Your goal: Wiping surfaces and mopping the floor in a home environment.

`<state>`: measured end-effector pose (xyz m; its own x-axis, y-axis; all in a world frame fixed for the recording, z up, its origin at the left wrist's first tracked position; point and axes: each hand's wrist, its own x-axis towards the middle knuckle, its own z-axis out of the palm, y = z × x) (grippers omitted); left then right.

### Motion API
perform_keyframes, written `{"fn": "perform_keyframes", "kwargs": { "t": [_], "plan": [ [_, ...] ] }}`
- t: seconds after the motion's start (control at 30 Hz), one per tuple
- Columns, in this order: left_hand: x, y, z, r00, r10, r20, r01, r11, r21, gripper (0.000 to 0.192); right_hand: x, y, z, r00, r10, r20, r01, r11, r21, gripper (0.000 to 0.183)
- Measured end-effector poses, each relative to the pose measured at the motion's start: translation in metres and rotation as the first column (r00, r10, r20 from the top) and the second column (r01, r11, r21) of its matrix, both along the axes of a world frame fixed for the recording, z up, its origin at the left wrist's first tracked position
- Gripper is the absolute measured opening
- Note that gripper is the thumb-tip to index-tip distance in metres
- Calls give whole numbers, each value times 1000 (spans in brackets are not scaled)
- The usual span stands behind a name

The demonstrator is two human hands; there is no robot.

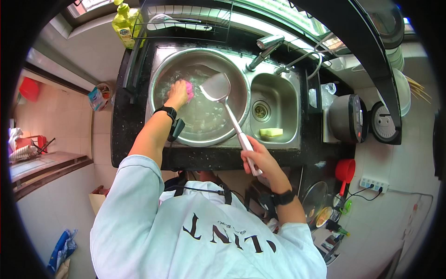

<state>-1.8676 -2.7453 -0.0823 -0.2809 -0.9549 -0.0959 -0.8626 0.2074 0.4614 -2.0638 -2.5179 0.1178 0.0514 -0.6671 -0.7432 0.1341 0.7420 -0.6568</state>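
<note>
My right hand (258, 156) grips the handle of a metal wok spatula (218, 87), whose wide blade is over a large round metal basin (245, 115) of cloudy water. My left hand (178, 95) is in the basin's left part, closed on a pink cloth or scrubber (189, 91), of which only one side shows. The two hands are apart, and the pink thing does not touch the spatula's blade. The basin stands in the left side of a steel double sink.
Right of the basin, a small sink bowl (291, 104) holds a yellow sponge (271, 132). A chrome faucet (259, 59) rises behind. At the back left are a dish soap bottle (126, 28) and a wire rack (184, 37) with white spoons. A rice cooker (343, 118) stands right.
</note>
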Motion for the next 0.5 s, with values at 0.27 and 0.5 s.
{"fn": "perform_keyframes", "kwargs": {
  "t": [0.27,0.5],
  "plan": [
    [-7,13,23,744,348,-570,0,853,521,32,-6,-33,-57,979,-157,131,144,984,103,45],
    [-30,42,98,390,231,-891,91,953,287,26,8,-19,-80,556,14,-831,-622,671,-405,54]
  ]
}}
